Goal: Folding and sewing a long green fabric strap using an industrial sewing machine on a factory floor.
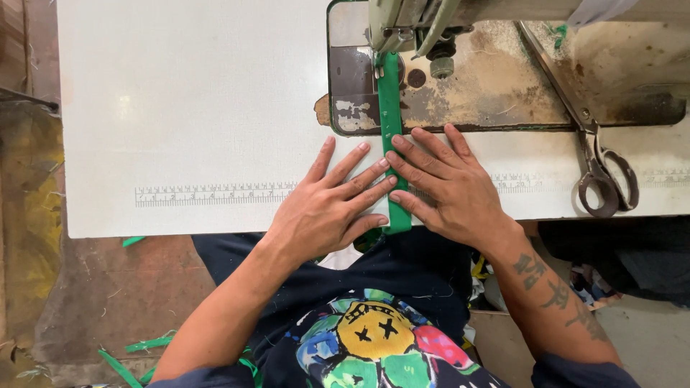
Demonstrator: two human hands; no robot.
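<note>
A narrow green fabric strip (390, 108) runs from under the sewing machine's presser foot (382, 52) back to the near edge of the white table (201, 93). My left hand (329, 205) lies flat on the table with its fingertips pressing the strip's left edge. My right hand (445, 183) lies flat on the other side, fingertips on the strip's right edge. Both hands have fingers spread and grip nothing; they only press the strip down.
A worn metal machine bed (496, 86) sits at the far right of the table. Scissors (602, 179) lie to the right of my right hand. A printed ruler scale (208, 194) runs along the table. Green fabric scraps (136, 348) lie on the floor at left.
</note>
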